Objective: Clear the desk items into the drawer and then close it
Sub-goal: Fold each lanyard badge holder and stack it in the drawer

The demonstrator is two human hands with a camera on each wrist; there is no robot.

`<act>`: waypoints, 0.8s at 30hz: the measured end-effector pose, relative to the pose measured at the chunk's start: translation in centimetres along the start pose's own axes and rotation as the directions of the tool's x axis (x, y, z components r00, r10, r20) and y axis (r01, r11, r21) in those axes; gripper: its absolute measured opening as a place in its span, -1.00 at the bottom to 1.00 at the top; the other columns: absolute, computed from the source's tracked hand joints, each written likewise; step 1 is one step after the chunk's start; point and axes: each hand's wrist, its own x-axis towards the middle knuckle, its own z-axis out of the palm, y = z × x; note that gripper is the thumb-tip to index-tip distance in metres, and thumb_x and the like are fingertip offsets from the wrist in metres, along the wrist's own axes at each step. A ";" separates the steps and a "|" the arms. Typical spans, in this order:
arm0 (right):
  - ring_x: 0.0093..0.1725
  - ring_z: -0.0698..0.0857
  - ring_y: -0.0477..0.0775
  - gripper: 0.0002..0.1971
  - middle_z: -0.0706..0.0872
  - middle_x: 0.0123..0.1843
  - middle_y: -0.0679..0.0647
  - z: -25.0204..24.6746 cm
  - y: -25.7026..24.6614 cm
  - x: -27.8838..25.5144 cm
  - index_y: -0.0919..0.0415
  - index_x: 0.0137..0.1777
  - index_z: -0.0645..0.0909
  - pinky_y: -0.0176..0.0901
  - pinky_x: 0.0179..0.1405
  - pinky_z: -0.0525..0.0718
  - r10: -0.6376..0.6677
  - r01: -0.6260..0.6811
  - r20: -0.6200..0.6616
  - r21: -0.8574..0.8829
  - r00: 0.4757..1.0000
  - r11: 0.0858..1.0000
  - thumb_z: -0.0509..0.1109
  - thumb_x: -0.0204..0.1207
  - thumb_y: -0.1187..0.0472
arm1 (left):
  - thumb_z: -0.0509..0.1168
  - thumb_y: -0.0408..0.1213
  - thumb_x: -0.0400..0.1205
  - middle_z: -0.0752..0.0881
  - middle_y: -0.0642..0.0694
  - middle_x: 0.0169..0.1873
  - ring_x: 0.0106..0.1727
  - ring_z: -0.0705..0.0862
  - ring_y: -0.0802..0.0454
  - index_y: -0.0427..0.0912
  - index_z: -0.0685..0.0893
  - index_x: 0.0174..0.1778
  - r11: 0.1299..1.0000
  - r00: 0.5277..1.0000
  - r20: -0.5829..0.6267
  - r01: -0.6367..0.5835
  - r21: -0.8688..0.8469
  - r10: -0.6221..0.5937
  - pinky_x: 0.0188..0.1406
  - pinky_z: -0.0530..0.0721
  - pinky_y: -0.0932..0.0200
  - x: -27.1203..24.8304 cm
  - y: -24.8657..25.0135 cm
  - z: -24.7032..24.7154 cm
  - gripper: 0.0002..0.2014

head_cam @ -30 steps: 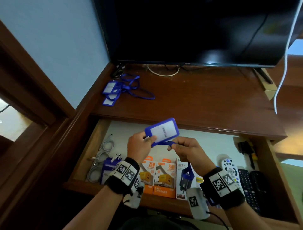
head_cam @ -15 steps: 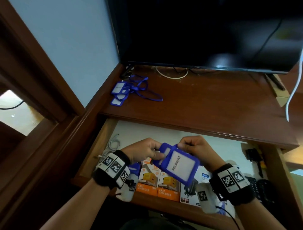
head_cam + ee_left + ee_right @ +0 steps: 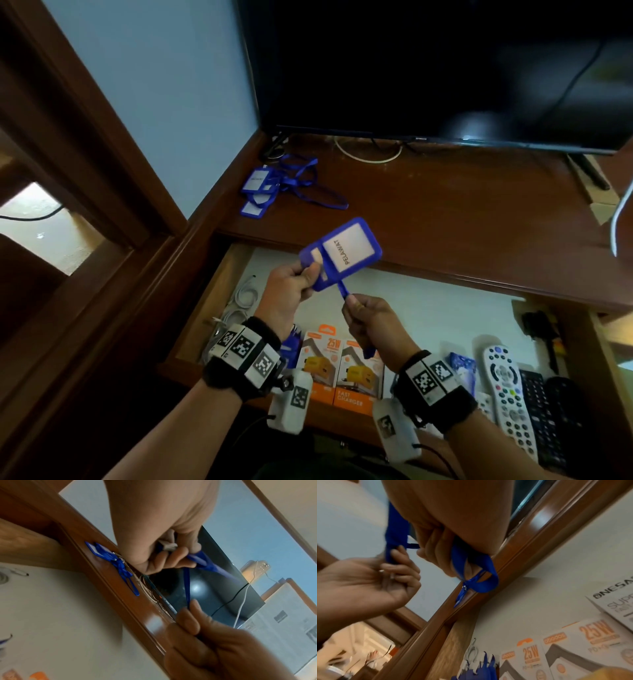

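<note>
Over the open drawer (image 3: 428,301) I hold a blue badge holder (image 3: 346,251) with a white card reading PELAWAT. My left hand (image 3: 291,284) pinches its lower left corner. My right hand (image 3: 366,318) grips the blue lanyard strap (image 3: 343,291) just below the holder; the strap's bunched end (image 3: 476,574) sticks out under that fist. More blue badge holders with tangled lanyards (image 3: 274,186) lie on the desk top (image 3: 445,212) at the back left.
In the drawer lie orange charger boxes (image 3: 339,370), white cables (image 3: 239,301), a white remote (image 3: 507,387), a black remote (image 3: 544,411) and a dark plug (image 3: 537,325). A dark monitor (image 3: 428,68) stands at the desk's back, with a white cord (image 3: 368,156) under it.
The badge holder has risen from low over the charger boxes to above the drawer's back edge. My right hand moved off the holder's edge down onto the strap.
</note>
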 end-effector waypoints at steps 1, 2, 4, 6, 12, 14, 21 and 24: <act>-0.64 0.18 -0.13 -0.57 0.28 -0.60 -0.04 0.5 -0.1 -0.2 0.19 -0.44 0.42 -0.33 -0.67 0.17 -0.002 0.003 0.020 -0.045 1.000 0.999 0.10 0.72 0.16 | 0.24 -0.32 0.68 0.63 -0.07 -0.36 -0.36 0.44 0.10 -0.15 0.71 -0.15 1.000 0.999 -0.041 -0.005 0.023 0.006 -0.36 0.41 0.28 0.1 0.0 -0.3 -0.84; -0.64 0.20 -0.14 -0.58 0.29 -0.59 -0.02 0.9 -0.1 -0.4 0.21 -0.41 0.42 -0.35 -0.65 0.20 -0.007 0.012 0.043 -0.109 0.999 0.994 0.10 0.72 0.16 | 0.25 -0.31 0.68 0.59 -0.04 -0.40 -0.41 0.40 0.14 -0.15 0.70 -0.18 0.998 0.998 -0.067 -0.010 0.064 0.014 -0.42 0.41 0.32 0.1 0.0 -0.6 -0.84; -0.64 0.27 -0.16 -0.62 0.35 -0.57 -0.02 1.5 -0.4 -0.8 0.21 -0.35 0.46 -0.37 -0.60 0.28 0.002 0.018 0.077 -0.267 0.997 0.964 0.12 0.72 0.15 | 0.27 -0.25 0.68 0.57 -0.02 -0.43 -0.46 0.42 0.19 -0.16 0.70 -0.17 0.977 0.994 -0.094 -0.026 0.211 0.046 -0.42 0.44 0.35 0.0 -0.1 -1.1 -0.84; -0.60 0.37 -0.19 -0.68 0.44 -0.52 -0.06 2.0 -1.0 -0.9 0.18 -0.30 0.50 -0.36 -0.53 0.37 0.023 0.033 0.114 -0.461 0.993 0.887 0.16 0.70 0.15 | 0.30 -0.21 0.67 0.61 0.04 -0.42 -0.48 0.48 0.29 -0.17 0.72 -0.10 0.923 0.989 -0.106 -0.055 0.381 0.103 -0.38 0.45 0.37 -0.1 -0.4 -1.8 -0.86; -0.44 0.53 -0.24 -0.77 0.55 -0.38 -0.17 2.5 -3.0 -0.7 0.18 -0.22 0.61 -0.46 -0.42 0.46 -0.001 0.177 0.232 -0.740 0.973 0.649 0.24 0.66 0.19 | 0.32 -0.13 0.64 0.75 -0.01 -0.14 -0.11 0.71 0.12 -0.12 0.70 -0.03 0.611 0.997 0.073 -0.079 0.788 0.035 -0.07 0.66 0.12 -0.5 -1.4 -4.6 -0.85; -0.43 0.54 -0.15 -0.77 0.59 -0.39 -0.14 2.4 -3.3 -0.1 0.15 -0.27 0.63 -0.36 -0.39 0.49 0.000 0.200 0.252 -0.768 0.968 0.608 0.30 0.62 0.18 | 0.32 -0.13 0.63 0.73 0.03 -0.20 -0.18 0.68 0.16 -0.09 0.68 -0.13 0.547 0.982 0.183 -0.124 0.828 -0.053 -0.16 0.61 0.21 -0.8 -1.1 -5.2 -0.88; -0.46 0.54 -0.21 -0.72 0.63 -0.45 -0.09 1.9 -3.4 2.0 0.05 -0.44 0.60 -0.30 -0.35 0.50 0.039 0.220 0.343 -0.681 0.938 0.698 0.43 0.52 0.22 | 0.39 -0.24 0.56 0.75 -0.09 -0.12 -0.04 0.70 -0.07 -0.17 0.71 -0.18 0.528 0.842 0.433 -0.219 0.820 -0.323 -0.05 0.62 0.01 -1.5 0.2 -6.6 -0.92; -0.53 0.51 -0.23 -0.72 0.60 -0.55 -0.11 2.2 -3.7 2.3 0.22 -0.44 0.60 -0.44 -0.45 0.46 0.022 0.144 0.320 -0.484 0.947 0.863 0.42 0.52 0.32 | 0.41 -0.23 0.55 0.80 -0.11 0.00 0.05 0.76 -0.08 -0.18 0.76 -0.01 0.691 0.837 0.432 -0.093 0.717 -0.336 0.14 0.69 -0.21 -1.3 0.4 -7.9 -0.84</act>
